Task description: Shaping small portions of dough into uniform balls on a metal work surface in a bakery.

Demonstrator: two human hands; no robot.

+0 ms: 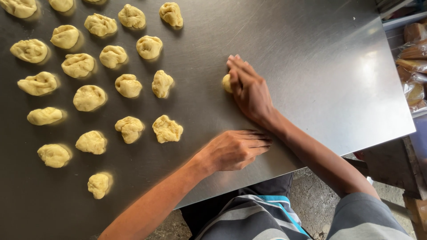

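My right hand lies palm down on the steel table, cupped over a small pale yellow dough ball that peeks out at its left edge. My left hand rests palm down near the table's front edge, fingers together and pointing right, slightly blurred. Whatever may be under its palm is hidden. Several rough, unshaped dough pieces lie in loose rows on the left half of the table, the nearest a little left of my left hand.
Beyond the table's right edge sit baked goods in clear bags. A wooden bench or stand is below the right corner. My striped shorts and a concrete floor show at the bottom.
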